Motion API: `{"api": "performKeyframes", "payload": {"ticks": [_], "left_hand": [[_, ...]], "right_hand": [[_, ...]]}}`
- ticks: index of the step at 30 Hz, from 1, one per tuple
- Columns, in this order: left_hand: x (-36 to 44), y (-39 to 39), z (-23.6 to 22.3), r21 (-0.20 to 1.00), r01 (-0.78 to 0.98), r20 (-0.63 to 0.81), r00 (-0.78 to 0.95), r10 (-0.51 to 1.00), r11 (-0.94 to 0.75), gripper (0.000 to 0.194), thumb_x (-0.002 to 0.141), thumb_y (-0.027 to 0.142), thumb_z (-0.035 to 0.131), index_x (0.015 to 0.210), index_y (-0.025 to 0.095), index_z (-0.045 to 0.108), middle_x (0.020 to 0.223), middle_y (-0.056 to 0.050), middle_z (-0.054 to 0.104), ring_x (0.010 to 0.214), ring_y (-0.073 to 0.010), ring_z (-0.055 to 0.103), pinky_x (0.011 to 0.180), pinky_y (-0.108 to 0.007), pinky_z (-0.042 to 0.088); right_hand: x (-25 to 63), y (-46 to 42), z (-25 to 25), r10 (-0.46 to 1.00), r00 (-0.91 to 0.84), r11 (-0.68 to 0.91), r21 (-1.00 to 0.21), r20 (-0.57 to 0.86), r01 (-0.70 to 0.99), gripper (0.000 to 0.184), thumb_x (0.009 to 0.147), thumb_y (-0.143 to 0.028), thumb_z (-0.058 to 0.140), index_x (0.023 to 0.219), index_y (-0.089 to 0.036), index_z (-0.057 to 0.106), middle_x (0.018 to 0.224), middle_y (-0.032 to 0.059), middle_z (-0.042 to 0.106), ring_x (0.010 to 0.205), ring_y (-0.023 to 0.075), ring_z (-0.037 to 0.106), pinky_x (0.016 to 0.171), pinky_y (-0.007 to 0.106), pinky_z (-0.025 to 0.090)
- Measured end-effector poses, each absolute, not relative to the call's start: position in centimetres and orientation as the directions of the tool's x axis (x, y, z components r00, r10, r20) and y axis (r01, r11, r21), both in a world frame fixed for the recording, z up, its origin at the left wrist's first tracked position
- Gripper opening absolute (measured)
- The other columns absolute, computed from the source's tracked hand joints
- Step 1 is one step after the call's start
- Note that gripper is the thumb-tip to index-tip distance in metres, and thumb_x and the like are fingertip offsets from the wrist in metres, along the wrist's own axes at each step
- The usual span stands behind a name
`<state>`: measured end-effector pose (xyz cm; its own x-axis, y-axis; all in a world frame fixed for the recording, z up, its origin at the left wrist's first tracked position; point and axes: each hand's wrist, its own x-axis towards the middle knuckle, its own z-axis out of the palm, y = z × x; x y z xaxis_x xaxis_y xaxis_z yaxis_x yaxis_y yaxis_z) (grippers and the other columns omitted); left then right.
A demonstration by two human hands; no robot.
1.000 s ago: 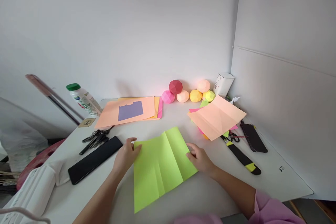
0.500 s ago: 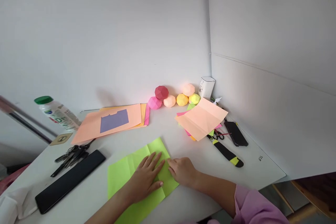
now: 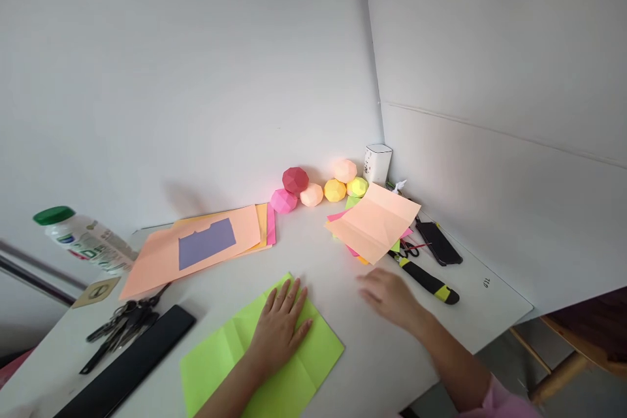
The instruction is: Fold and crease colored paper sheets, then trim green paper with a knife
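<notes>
My left hand point(image 3: 279, 333) lies flat, fingers spread, on a creased lime-green sheet of paper point(image 3: 235, 339). My right hand point(image 3: 389, 297) hangs just above the table, to the right of that sheet and apart from it. Its fingers are loosely bent, slightly blurred, and nothing shows in them. Just beyond it a creased peach sheet point(image 3: 377, 222) rests on a stack of coloured papers. A black-and-yellow cutter handle point(image 3: 431, 282) and black-handled scissors point(image 3: 409, 249) lie beside that stack, partly under the papers.
Faceted paper balls point(image 3: 295, 180) line the wall, near a white box point(image 3: 377, 163). Peach sheets point(image 3: 157, 261) with a purple piece point(image 3: 207, 245) lie at the left. A green-capped bottle point(image 3: 88, 241), keys point(image 3: 130, 323), a long black case point(image 3: 132, 366) and a black phone-like object point(image 3: 438, 243) surround the workspace.
My left hand went from the sheet's edge to lying flat on it. My right hand touched the sheet's right side, then moved away toward the peach sheet. The view swung right.
</notes>
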<state>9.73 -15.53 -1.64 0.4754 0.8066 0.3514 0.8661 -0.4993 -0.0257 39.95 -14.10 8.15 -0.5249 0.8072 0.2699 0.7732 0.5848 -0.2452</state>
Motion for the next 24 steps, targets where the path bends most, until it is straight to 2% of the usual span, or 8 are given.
{"api": "performKeyframes", "payload": {"ticks": [3,5,8,13,16,19,21,24], "left_hand": [[9.7,-15.7,-1.4,-0.007,0.860,0.353,0.480,0.803,-0.511,0.064,0.094,0.056,0.036,0.149,0.024,0.028,0.153,-0.008,0.031,0.142,-0.0307,0.026,0.111,-0.051,0.029],[9.8,-15.7,-1.3,0.010,0.859,0.348,0.477,0.807,-0.511,0.064,0.093,0.056,0.037,0.147,0.023,0.031,0.153,-0.009,0.031,0.142,-0.0308,0.026,0.112,-0.052,0.028],[9.8,-15.7,-1.3,0.045,0.863,0.346,0.459,0.818,-0.503,0.062,0.093,0.056,0.037,0.145,0.023,0.037,0.153,-0.009,0.032,0.142,-0.0300,0.026,0.113,-0.051,0.025],[9.9,-15.8,-1.2,0.074,0.865,0.346,0.446,0.826,-0.497,0.062,0.093,0.057,0.037,0.144,0.022,0.039,0.152,-0.010,0.033,0.142,-0.0306,0.027,0.113,-0.051,0.025],[10.0,-15.8,-1.1,0.069,0.865,0.351,0.445,0.824,-0.496,0.061,0.093,0.057,0.037,0.143,0.022,0.041,0.152,-0.010,0.033,0.141,-0.0309,0.029,0.113,-0.051,0.026],[10.0,-15.7,-1.0,0.069,0.866,0.341,0.446,0.827,-0.495,0.061,0.093,0.057,0.037,0.143,0.022,0.041,0.152,-0.011,0.034,0.141,-0.0319,0.029,0.112,-0.052,0.027],[10.0,-15.7,-0.8,0.068,0.866,0.328,0.449,0.831,-0.495,0.061,0.093,0.057,0.036,0.143,0.021,0.040,0.152,-0.011,0.033,0.141,-0.0324,0.028,0.112,-0.052,0.027],[10.0,-15.7,-0.6,0.061,0.863,0.297,0.464,0.834,-0.502,0.062,0.094,0.057,0.035,0.144,0.020,0.039,0.153,-0.012,0.032,0.141,-0.0331,0.027,0.111,-0.054,0.027]], "right_hand": [[45.6,-14.9,6.7,0.883,-0.082,0.154,-0.119,0.462,0.981,0.037,0.093,-0.033,0.040,0.115,-0.016,0.064,0.110,0.0183,0.063,0.109,0.0326,0.053,0.089,0.046,0.044],[48.4,-15.7,5.1,0.889,0.047,-0.021,-0.063,0.455,0.998,0.042,0.091,-0.034,0.038,0.120,-0.013,0.061,0.117,0.0221,0.060,0.112,0.0378,0.051,0.085,0.053,0.045],[50.3,-17.4,4.5,0.951,-0.017,0.056,-0.117,0.310,0.992,0.043,0.091,-0.029,0.035,0.123,-0.013,0.061,0.110,0.0197,0.064,0.103,0.0327,0.057,0.082,0.048,0.049],[50.4,-20.4,9.3,0.979,-0.202,0.166,-0.489,-0.021,0.856,0.038,0.091,-0.039,0.047,0.122,-0.026,0.063,0.120,0.0107,0.063,0.109,0.0259,0.058,0.092,0.039,0.049],[49.2,-20.9,11.4,0.963,-0.264,0.127,-0.772,-0.054,0.623,0.038,0.089,-0.045,0.052,0.118,-0.025,0.065,0.115,0.0118,0.065,0.093,0.0241,0.063,0.083,0.038,0.052],[45.8,-19.7,11.4,0.936,-0.351,0.014,-0.997,-0.012,0.070,0.046,0.086,-0.055,0.052,0.117,-0.022,0.060,0.089,0.0099,0.067,0.060,0.0175,0.057,0.053,0.033,0.052],[42.5,-18.1,11.2,0.898,-0.438,-0.151,-0.963,-0.040,-0.221,0.042,0.087,-0.058,0.047,0.104,-0.021,0.059,0.080,0.0059,0.062,0.049,0.0136,0.049,0.039,0.028,0.044],[37.7,-15.3,11.6,0.818,-0.575,-0.236,-0.926,-0.025,-0.295,0.038,0.089,-0.056,0.049,0.090,-0.018,0.054,0.079,0.0041,0.062,0.042,0.0090,0.047,0.040,0.026,0.041]]}}
